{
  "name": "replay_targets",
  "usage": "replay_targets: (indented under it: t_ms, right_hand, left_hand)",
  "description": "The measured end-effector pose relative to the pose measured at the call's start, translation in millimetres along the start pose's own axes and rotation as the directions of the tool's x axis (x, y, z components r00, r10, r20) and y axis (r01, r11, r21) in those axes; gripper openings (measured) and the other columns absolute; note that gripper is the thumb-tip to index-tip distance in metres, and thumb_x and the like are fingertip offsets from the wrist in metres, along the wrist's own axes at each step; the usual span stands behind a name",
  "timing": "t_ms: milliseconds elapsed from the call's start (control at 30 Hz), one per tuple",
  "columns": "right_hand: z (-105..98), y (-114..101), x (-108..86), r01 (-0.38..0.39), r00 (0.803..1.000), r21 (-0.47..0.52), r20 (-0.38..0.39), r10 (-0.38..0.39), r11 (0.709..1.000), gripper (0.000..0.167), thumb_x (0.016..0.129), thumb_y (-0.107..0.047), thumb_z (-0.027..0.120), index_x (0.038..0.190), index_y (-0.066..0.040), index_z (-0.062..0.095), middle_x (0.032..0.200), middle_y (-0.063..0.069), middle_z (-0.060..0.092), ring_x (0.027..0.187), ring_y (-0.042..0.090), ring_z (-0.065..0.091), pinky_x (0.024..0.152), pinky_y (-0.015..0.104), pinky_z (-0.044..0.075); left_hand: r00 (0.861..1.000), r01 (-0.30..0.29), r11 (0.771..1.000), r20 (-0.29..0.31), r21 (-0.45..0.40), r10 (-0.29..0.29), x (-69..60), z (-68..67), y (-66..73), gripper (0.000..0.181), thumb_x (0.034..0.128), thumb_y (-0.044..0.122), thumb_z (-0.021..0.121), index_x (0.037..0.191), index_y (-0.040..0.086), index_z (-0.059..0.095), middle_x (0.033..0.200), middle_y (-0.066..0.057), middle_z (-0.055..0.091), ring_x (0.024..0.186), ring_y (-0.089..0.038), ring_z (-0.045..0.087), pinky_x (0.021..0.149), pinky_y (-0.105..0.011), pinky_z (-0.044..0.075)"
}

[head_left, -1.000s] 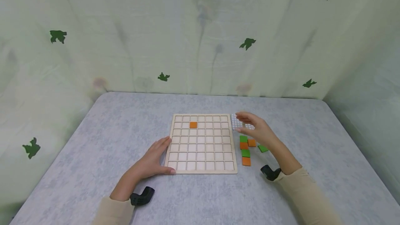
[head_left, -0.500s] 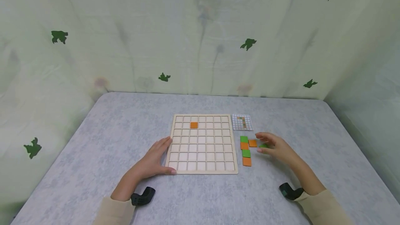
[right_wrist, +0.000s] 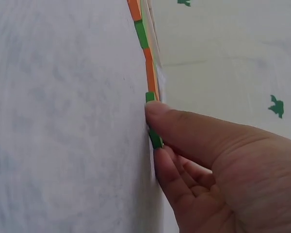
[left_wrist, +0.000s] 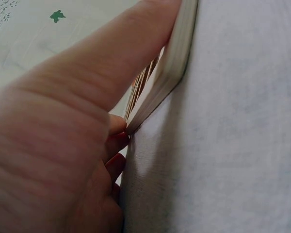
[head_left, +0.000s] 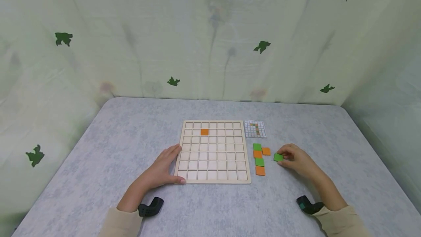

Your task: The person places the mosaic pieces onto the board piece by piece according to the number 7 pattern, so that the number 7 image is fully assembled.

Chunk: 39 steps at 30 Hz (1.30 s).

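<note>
A wooden grid board (head_left: 212,151) lies on the table, with one orange tile (head_left: 204,132) in a cell near its top. My left hand (head_left: 161,169) rests at the board's lower left corner, fingers along the left edge and thumb at the front edge. In the left wrist view the thumb (left_wrist: 131,41) lies against the board's rim (left_wrist: 172,63). My right hand (head_left: 296,161) pinches a green tile (head_left: 278,157) between thumb and fingers, right of the other tiles. The right wrist view shows this green tile (right_wrist: 155,139) partly hidden behind the thumb.
Between the board and my right hand lie several loose tiles: green (head_left: 257,147) and orange (head_left: 260,171) ones in a column, with another orange tile (head_left: 266,151) beside it. A small printed grid card (head_left: 255,129) lies behind them. A leaf-patterned curtain (head_left: 210,46) hangs behind the table.
My right hand has moved from above the printed card toward me and to the right, down to the outlying green tile, and its fingers have closed on it. My left hand has stayed in place.
</note>
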State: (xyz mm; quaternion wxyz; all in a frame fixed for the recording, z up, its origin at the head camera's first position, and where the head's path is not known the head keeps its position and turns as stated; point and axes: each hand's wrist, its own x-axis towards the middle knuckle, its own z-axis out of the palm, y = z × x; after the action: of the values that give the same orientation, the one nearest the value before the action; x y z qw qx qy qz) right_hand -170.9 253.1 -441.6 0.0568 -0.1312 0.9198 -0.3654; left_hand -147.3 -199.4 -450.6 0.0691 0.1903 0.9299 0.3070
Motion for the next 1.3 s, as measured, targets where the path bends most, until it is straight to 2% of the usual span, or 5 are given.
replay_targets:
  t_ms: [233,500,933,1100,1300]
  right_hand:
    - [0,-9,3.0,-0.018,1.0,-0.036,0.006,0.018,0.999,0.028,0.081,-0.011,0.067,0.106,-0.002,0.059,0.102,0.009,0.055,0.088,0.022,0.053,0.075,0.037,0.045]
    - [3,-38,24.3,0.098,0.994,-0.015,-0.048,-0.099,0.995,0.029,0.083,-0.011,0.065,0.111,-0.005,0.059,0.102,0.006,0.058,0.087,0.02,0.053,0.075,0.036,0.046]
    - [30,-100,85.0,0.335,0.937,0.148,-0.157,-0.312,0.931,0.032,0.086,-0.015,0.062,0.116,-0.004,0.058,0.106,0.008,0.056,0.091,0.02,0.052,0.078,0.035,0.047]
    - [54,-115,106.1,0.311,0.948,0.233,-0.148,-0.282,0.922,0.036,0.085,-0.014,0.063,0.118,-0.002,0.056,0.108,0.008,0.056,0.092,0.019,0.053,0.079,0.032,0.046]
    - [81,-120,124.4,0.191,0.981,0.287,-0.074,-0.177,0.939,0.033,0.084,-0.014,0.064,0.114,-0.003,0.058,0.102,0.006,0.058,0.09,0.018,0.055,0.078,0.029,0.046]
  left_hand:
    - [1.0,-0.007,1.0,-0.005,0.005,0.007,-0.4,-0.5,0.3,0.117,0.0558,0.061,0.074,0.142,0.002,0.022,0.146,-0.014,0.018,0.132,-0.033,0.012,0.101,-0.053,0.018]
    - [1.0,0.009,1.0,0.004,0.01,-0.009,-0.7,-0.3,0.1,0.117,0.0554,0.062,0.073,0.142,0.003,0.021,0.147,-0.014,0.017,0.132,-0.033,0.011,0.102,-0.053,0.018]
    - [1.0,-0.001,1.0,0.003,0.007,0.001,-0.8,-0.3,-1.5,0.117,0.0555,0.063,0.072,0.142,0.003,0.022,0.147,-0.014,0.017,0.133,-0.033,0.011,0.101,-0.053,0.018]
    - [1.0,-0.007,1.0,0.004,0.0,0.007,-1.1,-0.2,-1.7,0.117,0.0558,0.062,0.073,0.142,0.002,0.021,0.146,-0.015,0.017,0.132,-0.033,0.012,0.101,-0.053,0.018]
    - [1.0,-0.016,1.0,-0.004,-0.015,0.016,-0.3,0.5,-0.8,0.116,0.0567,0.059,0.074,0.142,0.002,0.022,0.146,-0.015,0.017,0.132,-0.034,0.012,0.101,-0.053,0.018]
